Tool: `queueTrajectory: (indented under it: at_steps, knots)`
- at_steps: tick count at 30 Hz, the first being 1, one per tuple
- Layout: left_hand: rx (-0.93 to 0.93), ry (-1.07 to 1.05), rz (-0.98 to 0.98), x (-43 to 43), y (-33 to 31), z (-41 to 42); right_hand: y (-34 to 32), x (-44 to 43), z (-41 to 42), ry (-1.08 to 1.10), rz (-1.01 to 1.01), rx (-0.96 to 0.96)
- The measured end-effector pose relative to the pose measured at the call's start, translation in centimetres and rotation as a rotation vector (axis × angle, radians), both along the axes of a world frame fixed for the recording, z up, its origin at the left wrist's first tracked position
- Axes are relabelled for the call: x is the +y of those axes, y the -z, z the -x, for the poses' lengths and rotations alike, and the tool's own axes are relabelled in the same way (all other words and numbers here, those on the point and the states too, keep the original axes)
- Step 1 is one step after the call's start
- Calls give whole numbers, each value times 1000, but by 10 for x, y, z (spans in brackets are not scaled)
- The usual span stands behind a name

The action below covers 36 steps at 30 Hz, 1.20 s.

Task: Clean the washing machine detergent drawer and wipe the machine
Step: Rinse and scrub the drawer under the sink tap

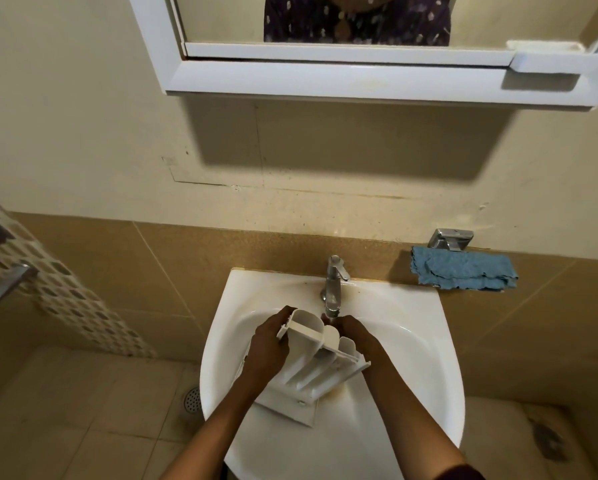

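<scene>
Over sink (416,344), detergent drawer (320,363) in left hand (269,342)

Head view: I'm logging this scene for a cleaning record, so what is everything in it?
white ceramic sink: one, white, against the tan tiled wall
chrome tap: one, silver, on the sink's back rim
white plastic detergent drawer: one, white, held over the sink bowl under the tap
crumpled blue cloth: one, blue, on the ledge right of the tap
white-framed mirror cabinet: one, white, on the wall above the sink
round metal floor drain: one, grey, on the floor left of the sink
left hand: one, grips the drawer's left end
right hand: one, at the drawer's right side, grip hidden
</scene>
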<state>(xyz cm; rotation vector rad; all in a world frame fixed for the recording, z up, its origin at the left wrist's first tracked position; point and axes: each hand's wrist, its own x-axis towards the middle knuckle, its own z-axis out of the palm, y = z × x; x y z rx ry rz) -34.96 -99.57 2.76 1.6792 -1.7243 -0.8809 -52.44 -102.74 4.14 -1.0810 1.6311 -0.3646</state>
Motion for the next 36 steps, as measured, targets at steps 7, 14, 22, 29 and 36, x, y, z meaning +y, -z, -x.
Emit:
queueTrajectory:
  at_steps: [7, 14, 22, 29, 36]
  knots:
    - [-14, 4, -6, 0, -1, -2, 16, -13, -15, 259, -54, -273]
    - [-34, 25, -11, 0, -6, -1, 15, -12, 6, 617, -263, -789]
    - [-84, 29, -44, -4, -18, 10, -33, -9, 50, 339, -258, -937]
    - [-91, 31, -56, -4, -22, 14, -81, -5, 34, -251, -68, 126]
    - [-71, 36, -38, -1, -28, 14, -59, 3, 17, -460, 41, 461]
